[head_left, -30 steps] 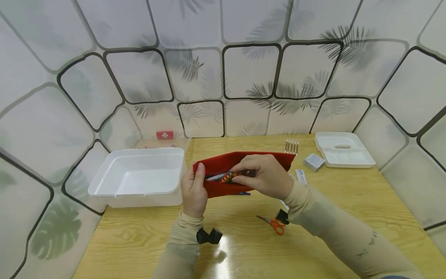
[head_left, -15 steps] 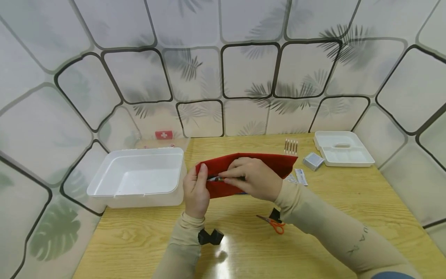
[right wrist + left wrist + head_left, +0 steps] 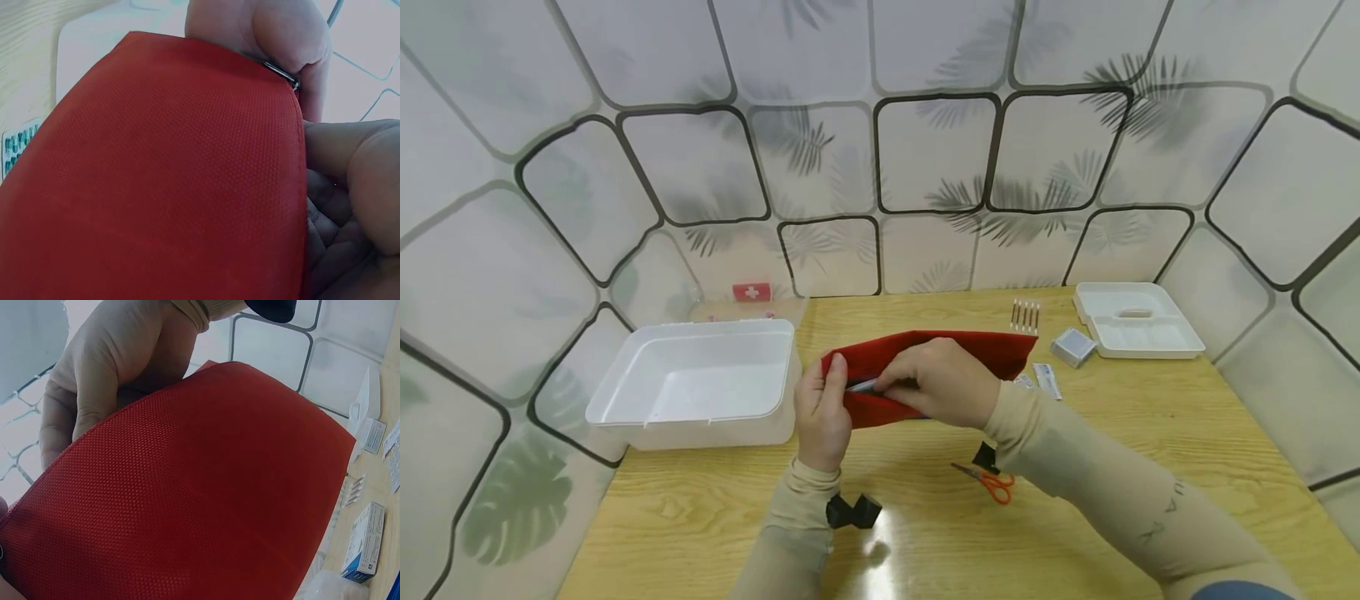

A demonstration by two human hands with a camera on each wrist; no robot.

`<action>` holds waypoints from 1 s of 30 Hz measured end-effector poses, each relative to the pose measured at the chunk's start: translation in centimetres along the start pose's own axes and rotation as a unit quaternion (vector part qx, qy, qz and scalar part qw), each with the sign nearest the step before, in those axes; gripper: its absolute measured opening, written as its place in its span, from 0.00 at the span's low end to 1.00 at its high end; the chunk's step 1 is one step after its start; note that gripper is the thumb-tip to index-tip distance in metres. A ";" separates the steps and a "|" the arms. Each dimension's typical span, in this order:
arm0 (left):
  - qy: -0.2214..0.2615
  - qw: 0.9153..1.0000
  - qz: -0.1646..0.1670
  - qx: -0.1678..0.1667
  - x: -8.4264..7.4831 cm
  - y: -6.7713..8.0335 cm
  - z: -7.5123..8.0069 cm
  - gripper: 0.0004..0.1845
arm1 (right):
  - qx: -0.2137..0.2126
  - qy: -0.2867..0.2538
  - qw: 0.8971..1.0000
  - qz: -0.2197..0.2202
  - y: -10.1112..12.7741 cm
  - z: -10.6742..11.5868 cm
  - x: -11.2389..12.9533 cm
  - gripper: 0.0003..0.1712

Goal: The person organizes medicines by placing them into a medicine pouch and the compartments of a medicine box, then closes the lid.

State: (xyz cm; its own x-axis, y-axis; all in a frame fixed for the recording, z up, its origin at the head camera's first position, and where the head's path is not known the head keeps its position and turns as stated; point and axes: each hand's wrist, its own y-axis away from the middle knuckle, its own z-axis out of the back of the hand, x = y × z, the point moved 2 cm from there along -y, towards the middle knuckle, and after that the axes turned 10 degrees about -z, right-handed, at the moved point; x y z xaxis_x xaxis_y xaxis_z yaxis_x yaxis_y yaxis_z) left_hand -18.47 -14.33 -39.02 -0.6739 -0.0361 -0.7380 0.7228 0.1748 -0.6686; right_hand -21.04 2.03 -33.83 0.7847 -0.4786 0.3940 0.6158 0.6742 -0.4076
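We see the left hand [image 3: 823, 410] gripping one end of the red fabric pouch [image 3: 200, 481] above the wooden table [image 3: 940, 542]. Right hand [image 3: 943, 379] dips bent fingers into its mouth; we can't tell if they pinch anything.

Here's the long red pouch of textured woven fabric [image 3: 187, 475], held up over the wooden tabletop [image 3: 737, 500], between its left and right edges and short of the far one! It stretches sideways, right end slightly higher, mouth gaping upward. The left hand [image 3: 823, 417] grips its left end; the right hand [image 3: 943, 383] dips into the opening, right by a slim silvery piece [image 3: 861, 386], mostly hidden inside.
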 end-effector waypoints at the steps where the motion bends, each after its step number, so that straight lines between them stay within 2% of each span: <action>1: 0.000 1.000 -0.001 -0.001 0.0 0.0 0.0 0.13 | -0.001 0.000 1.000 -0.003 0.0 -0.1 0.0 0.04; 5: -0.015 1.000 0.000 -0.004 -0.1 0.1 0.1 0.14 | -0.003 -0.004 1.000 -0.012 0.2 -0.5 0.0 0.04; 8: -0.022 1.000 0.006 -0.008 -0.1 0.2 0.4 0.15 | -0.022 -0.013 1.000 -0.008 0.4 -0.5 0.1 0.05; 11: -0.014 1.000 0.012 -0.018 0.0 0.2 0.7 0.16 | -0.064 -0.022 0.998 0.008 0.8 -0.1 0.0 0.06; 14: -0.013 0.999 0.017 -0.032 0.0 0.0 0.9 0.17 | -0.125 -0.039 0.991 0.021 1.3 0.8 -0.3 0.07; 16: -0.018 0.999 0.023 -0.040 0.1 -0.1 1.1 0.18 | -0.180 -0.046 0.982 0.022 1.8 1.6 -0.8 0.08; 18: -0.026 0.998 0.028 -0.046 0.2 -0.2 1.3 0.18 | -0.239 -0.050 0.970 0.008 2.4 2.6 -1.7 0.08; 21: -0.028 0.998 0.032 -0.048 0.1 -0.4 1.5 0.18 | -0.314 -0.048 0.947 -0.039 3.6 4.1 -3.4 0.10; 23: -0.026 0.998 0.035 -0.053 0.1 -0.4 1.6 0.18 | -0.338 -0.050 0.936 -0.087 4.4 4.8 -4.6 0.13; 26: -0.012 0.997 0.044 -0.061 0.1 -0.4 1.7 0.19 | -0.323 -0.067 0.931 -0.155 5.4 5.5 -5.9 0.17; 28: -0.001 0.996 0.055 -0.066 0.1 -0.4 1.7 0.20 | -0.289 -0.088 0.934 -0.189 5.8 5.9 -6.0 0.16; 30: 0.005 0.996 0.066 -0.062 0.1 -0.4 1.7 0.20 | -0.243 -0.129 0.940 -0.204 6.1 6.0 -6.4 0.12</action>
State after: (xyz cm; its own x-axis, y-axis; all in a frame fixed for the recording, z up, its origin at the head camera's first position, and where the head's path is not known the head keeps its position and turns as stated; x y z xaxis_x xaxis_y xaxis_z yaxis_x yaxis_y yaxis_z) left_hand -18.53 -16.10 -38.98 -0.5760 0.0045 -0.8175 0.7812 0.2975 -0.5488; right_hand -22.71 12.61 -33.92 0.4724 -0.4460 0.7602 0.8701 0.0985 -0.4829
